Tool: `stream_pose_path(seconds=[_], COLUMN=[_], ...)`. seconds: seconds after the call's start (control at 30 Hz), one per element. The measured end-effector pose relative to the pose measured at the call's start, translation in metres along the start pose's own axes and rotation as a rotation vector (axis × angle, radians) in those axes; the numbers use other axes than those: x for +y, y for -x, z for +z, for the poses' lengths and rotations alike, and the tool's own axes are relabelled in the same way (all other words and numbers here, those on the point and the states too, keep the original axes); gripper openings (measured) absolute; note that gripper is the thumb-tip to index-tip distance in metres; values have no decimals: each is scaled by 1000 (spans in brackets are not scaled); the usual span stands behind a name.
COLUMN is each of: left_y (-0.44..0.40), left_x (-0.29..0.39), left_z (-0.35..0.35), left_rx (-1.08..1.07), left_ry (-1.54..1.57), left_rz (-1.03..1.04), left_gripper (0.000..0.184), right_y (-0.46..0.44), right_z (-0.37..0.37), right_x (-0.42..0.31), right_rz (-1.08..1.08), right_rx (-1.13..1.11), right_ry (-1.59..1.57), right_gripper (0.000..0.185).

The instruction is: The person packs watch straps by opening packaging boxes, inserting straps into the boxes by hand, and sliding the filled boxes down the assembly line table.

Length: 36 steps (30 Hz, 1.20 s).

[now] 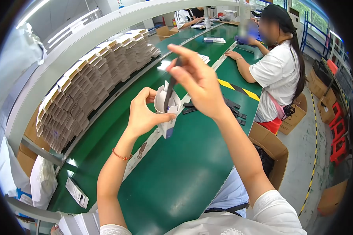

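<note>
My left hand [141, 115] is closed around a small white carton [167, 127] with its top flaps up. Pinched in my right hand [198, 86] is a flat black strip-like piece [171, 88], whose lower end reaches into the carton's open top. What the black piece is, I cannot make out. Several similar black pieces [235, 106] lie loose on the green table [172, 172], behind my right wrist.
Stacked white cartons [86, 88] line the left side below a grey rail. A single carton [77, 192] lies at lower left. A co-worker in a white shirt [276, 66] works at right. Beside the table stands a cardboard box [280, 154] with black items inside.
</note>
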<state>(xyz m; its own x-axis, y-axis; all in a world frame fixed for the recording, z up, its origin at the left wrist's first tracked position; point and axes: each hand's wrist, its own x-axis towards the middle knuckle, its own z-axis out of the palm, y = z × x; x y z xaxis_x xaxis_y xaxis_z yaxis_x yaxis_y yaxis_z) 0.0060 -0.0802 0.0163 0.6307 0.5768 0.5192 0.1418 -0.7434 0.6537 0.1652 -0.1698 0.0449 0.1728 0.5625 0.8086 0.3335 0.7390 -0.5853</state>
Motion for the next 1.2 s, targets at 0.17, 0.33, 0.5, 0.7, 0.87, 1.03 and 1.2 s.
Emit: stream_pose_path(seconds=[0.17, 0.33, 0.5, 0.7, 0.87, 1.03, 1.2], left_y=[14, 24, 42, 84, 77, 55, 34], left_x=[22, 9, -21, -131, -97, -48, -14], left_z=[-19, -42, -76, -80, -43, 1, 38], left_rx=[-90, -49, -83, -519, -956, -647, -555], left_ry=[286, 285, 42, -916, -1008, -637, -378], left_rz=[-114, -196, -328, -286, -565, -293, -138], left_gripper=[46, 46, 52, 70, 108, 82, 72], right_y=[-1, 21, 73, 127, 137, 131, 134], right_z=[7, -22, -74, -112, -112, -81, -15], right_x=[-3, 20, 87, 132, 140, 146, 159], right_rz=[10, 67, 326, 413, 256, 85, 483], right_rx=[-30, -1, -69, -172, -129, 270, 500], right_ry=[200, 467, 861, 1201, 1240, 943, -325], right_gripper=[38, 37, 30, 30, 24, 12, 22])
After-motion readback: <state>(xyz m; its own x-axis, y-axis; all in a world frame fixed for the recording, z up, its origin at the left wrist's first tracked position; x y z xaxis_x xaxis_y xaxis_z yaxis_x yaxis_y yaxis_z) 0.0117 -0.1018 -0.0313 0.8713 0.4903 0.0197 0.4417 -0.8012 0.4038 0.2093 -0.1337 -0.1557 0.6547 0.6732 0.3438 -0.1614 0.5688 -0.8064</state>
